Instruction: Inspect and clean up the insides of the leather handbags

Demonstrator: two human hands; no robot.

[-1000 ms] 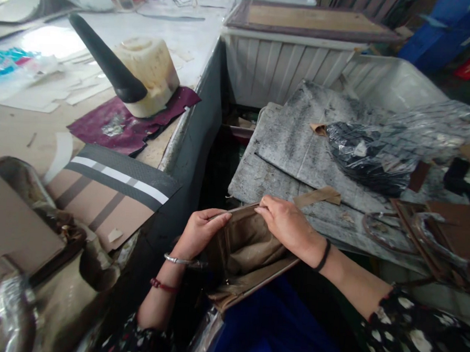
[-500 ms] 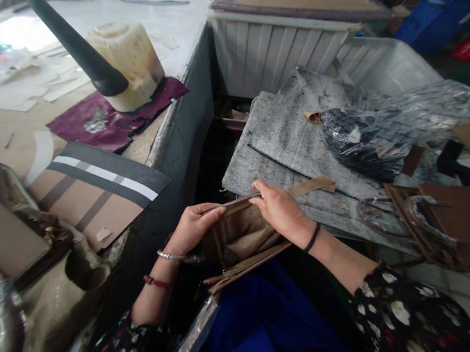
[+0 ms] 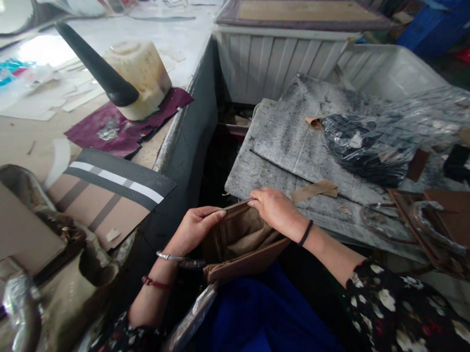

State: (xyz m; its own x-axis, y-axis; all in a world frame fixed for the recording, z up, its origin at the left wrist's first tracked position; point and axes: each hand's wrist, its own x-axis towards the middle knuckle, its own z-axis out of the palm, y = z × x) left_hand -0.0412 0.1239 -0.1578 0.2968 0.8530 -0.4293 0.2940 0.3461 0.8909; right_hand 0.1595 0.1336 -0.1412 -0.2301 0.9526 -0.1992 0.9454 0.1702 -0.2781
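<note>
A brown bag (image 3: 250,263) with a tan lining sits above my lap, its mouth facing up toward me. My left hand (image 3: 195,226) pinches the far rim at the left corner, thumb on top. Farther right along that same rim, my right hand (image 3: 276,212) grips the edge between thumb and fingers. A plastic-wrapped strap or handle (image 3: 192,318) hangs from the bag's near left corner. Beyond my right hand, a tan strip (image 3: 316,191) lies on the grey board; whether it joins the bag is hidden.
On the left table (image 3: 174,125) stand a glue-stained plastic container (image 3: 145,77) with a black handle, purple cloth (image 3: 99,129) and a striped panel (image 3: 108,190). Another bag (image 3: 67,288) is near left. Grey boards (image 3: 284,131) carry a plastic-wrapped bundle (image 3: 362,146); brown handled pieces (image 3: 445,224) lie right.
The bag's near side has tipped, showing more of its outer face. Both hands keep hold of the far rim, with my right hand slightly lower. The view has shifted a little.
</note>
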